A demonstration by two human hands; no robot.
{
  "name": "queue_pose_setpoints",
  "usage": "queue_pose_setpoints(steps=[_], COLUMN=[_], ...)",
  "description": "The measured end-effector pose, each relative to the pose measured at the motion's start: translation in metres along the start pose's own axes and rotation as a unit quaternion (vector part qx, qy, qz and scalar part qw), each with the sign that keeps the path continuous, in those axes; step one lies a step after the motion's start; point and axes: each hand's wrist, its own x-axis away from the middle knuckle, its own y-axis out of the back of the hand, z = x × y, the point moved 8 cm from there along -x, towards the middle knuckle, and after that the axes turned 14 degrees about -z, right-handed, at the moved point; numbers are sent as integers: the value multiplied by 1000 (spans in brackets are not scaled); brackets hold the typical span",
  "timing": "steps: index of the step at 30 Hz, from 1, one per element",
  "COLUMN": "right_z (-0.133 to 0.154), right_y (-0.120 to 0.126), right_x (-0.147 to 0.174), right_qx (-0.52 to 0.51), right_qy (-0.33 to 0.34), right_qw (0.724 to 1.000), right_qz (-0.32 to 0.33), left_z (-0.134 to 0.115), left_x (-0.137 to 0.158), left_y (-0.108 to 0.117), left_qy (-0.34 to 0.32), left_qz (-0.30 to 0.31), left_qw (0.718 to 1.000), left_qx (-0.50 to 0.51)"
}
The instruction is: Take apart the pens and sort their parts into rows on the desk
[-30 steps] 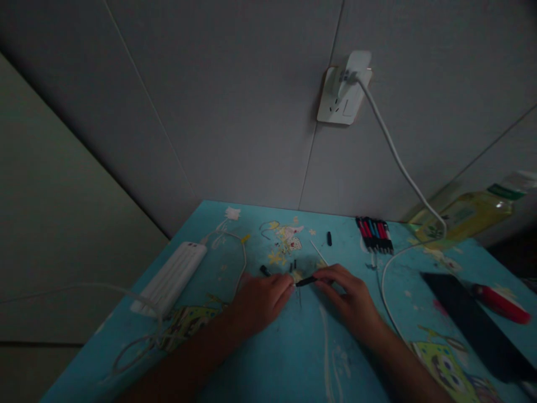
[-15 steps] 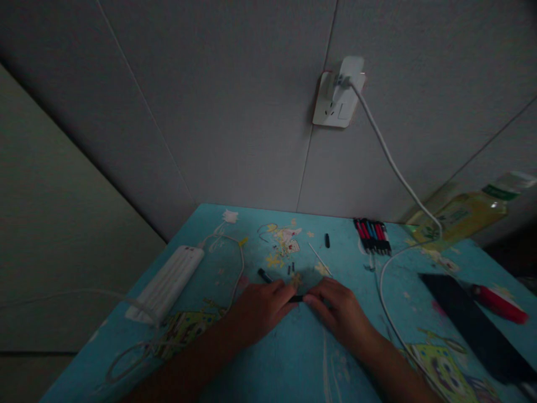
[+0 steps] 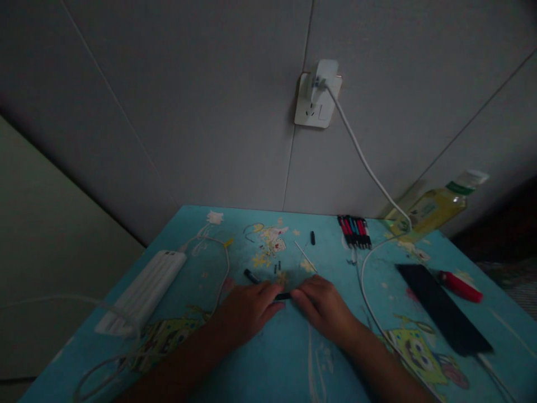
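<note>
Place: a room in a home, as far as I can tell over my feed
Bench: I see blue, with cartoon figures printed on it
Wall: grey panels, a socket with a charger
Bench items: power strip, bottle

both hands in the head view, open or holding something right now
Left hand: closed, holding one end of a black pen-like piece.
Right hand: closed, holding the other end of it.
</note>
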Motion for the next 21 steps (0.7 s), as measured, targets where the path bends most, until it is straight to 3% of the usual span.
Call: queue_pose_setpoints(steps=[10,21], right_z=[3,-8], right_y=[2,-14], right_x=[-2,4], right_qx=[-83,70], right_qy=[16,-15], right_qw=[996,997], right_qz=[-6,40], left_z=[4,-1], left_x=[-1,0], left_y=[4,1], left_qy=[4,-21], left_qz=[-32,-30], left_qw=[999,999], left_qx=[-16,-30])
